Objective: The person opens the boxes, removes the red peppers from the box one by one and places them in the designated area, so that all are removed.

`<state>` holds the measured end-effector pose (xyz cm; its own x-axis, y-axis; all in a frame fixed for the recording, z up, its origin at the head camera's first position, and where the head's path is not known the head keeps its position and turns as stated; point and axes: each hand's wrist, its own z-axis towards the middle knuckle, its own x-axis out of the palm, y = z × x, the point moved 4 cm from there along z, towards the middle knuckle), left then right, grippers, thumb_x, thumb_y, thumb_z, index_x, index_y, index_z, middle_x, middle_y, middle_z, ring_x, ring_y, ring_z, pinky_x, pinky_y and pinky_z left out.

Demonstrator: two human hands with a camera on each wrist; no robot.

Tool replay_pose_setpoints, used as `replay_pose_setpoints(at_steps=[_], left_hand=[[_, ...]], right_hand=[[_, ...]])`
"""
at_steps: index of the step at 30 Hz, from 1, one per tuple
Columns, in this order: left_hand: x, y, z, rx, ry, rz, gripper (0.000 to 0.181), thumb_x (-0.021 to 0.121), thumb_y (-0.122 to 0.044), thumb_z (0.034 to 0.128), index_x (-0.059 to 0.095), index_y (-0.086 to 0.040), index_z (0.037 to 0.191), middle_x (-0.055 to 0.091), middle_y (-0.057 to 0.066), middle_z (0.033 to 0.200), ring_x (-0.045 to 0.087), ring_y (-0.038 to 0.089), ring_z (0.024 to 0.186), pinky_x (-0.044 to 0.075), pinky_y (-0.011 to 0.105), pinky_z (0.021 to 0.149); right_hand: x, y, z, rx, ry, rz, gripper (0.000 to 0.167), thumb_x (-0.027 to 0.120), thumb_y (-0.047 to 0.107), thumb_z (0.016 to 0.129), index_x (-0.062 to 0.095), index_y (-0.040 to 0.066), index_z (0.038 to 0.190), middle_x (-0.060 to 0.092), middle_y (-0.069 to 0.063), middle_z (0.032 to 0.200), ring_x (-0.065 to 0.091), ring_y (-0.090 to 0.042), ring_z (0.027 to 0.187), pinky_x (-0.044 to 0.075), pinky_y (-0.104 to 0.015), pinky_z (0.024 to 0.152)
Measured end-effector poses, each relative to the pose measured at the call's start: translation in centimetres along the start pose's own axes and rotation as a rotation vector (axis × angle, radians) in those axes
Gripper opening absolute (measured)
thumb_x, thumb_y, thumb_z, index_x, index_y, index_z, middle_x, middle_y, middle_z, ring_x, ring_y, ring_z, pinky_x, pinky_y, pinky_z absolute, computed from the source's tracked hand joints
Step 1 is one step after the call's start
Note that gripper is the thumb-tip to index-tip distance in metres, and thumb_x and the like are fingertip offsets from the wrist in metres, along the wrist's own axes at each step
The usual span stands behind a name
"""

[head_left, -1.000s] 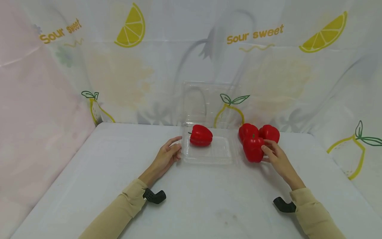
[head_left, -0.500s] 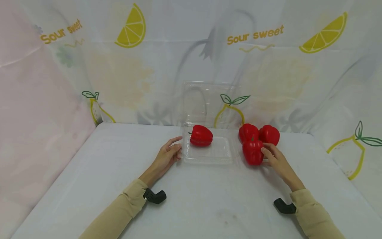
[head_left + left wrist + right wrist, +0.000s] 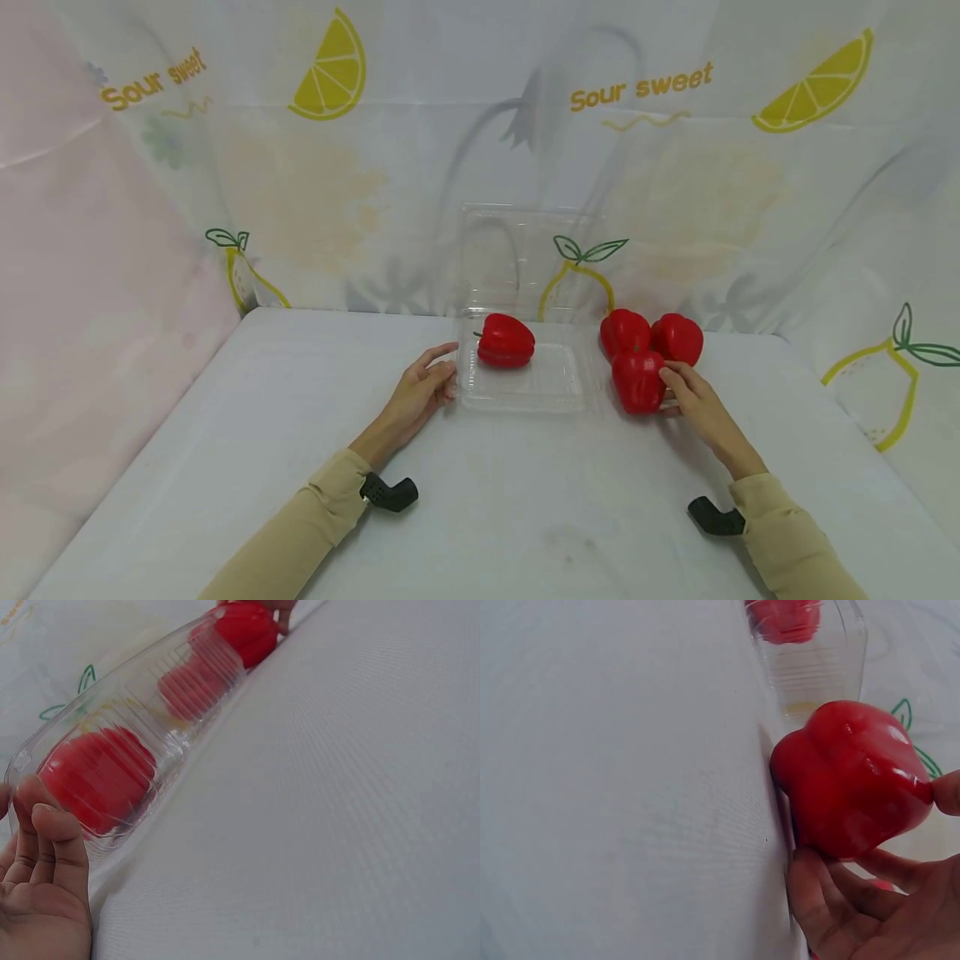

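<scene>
My right hand (image 3: pixel 697 400) grips a red bell pepper (image 3: pixel 638 382), thumb on one side and fingers on the other. In the right wrist view this bell pepper (image 3: pixel 851 780) is close up, its lobed end towards the camera. Two more bell peppers (image 3: pixel 624 332) (image 3: pixel 678 337) sit just behind it. Beside them stands a clear plastic clamshell container (image 3: pixel 525 402), its lid raised against the backdrop. One bell pepper (image 3: pixel 506 341) lies on its side in the container's back left. My left hand (image 3: pixel 416 392) rests its relaxed fingertips against the container's left wall.
A white-covered table (image 3: pixel 510 500) spreads out in front. Behind it hangs a pale backdrop (image 3: pixel 420 167) printed with lemons and lettering, and a pinkish cloth (image 3: pixel 97 317) hangs at the left. The container's lid (image 3: pixel 491 250) stands close to the backdrop.
The bell pepper in my right hand has come slightly towards me, and its stem end has tipped back. My left hand, the container and the other bell peppers stay where they were.
</scene>
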<state>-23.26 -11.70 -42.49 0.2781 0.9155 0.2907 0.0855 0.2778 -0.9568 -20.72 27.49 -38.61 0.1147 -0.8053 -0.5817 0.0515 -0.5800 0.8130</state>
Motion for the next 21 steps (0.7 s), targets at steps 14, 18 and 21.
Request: replay_pose_setpoints(at_steps=[14,18,21], left_hand=[[0.02,-0.01,0.11,0.001,0.0,0.0,0.047,0.048,-0.015,0.0989,0.034,-0.007,0.143,0.053,-0.005,0.073,0.049,0.006,0.064,0.041,0.018,0.059],[0.01,-0.01,0.03,-0.006,-0.004,0.008,0.046,0.048,-0.016,0.0992,0.034,-0.008,0.143,0.052,-0.005,0.074,0.049,0.007,0.065,0.041,0.018,0.059],[0.0,-0.03,0.0,-0.009,-0.005,0.016,0.046,0.047,-0.017,0.0994,0.034,-0.009,0.143,0.052,-0.005,0.075,0.049,0.007,0.066,0.041,0.018,0.059]], right_hand=[[-0.05,-0.38,0.18,0.058,-0.007,-0.013,0.06,0.025,0.043,0.102,0.03,-0.005,0.139,0.048,-0.026,0.125,0.056,-0.017,0.095,0.053,-0.025,0.072],[0.02,-0.46,0.27,0.046,-0.008,-0.001,0.058,0.025,0.041,0.103,0.031,-0.005,0.138,0.048,-0.027,0.127,0.059,-0.02,0.096,0.054,-0.024,0.074],[0.03,-0.43,0.26,0.032,-0.015,0.008,0.058,0.025,0.039,0.103,0.032,-0.006,0.138,0.048,-0.028,0.127,0.061,-0.017,0.093,0.055,-0.024,0.073]])
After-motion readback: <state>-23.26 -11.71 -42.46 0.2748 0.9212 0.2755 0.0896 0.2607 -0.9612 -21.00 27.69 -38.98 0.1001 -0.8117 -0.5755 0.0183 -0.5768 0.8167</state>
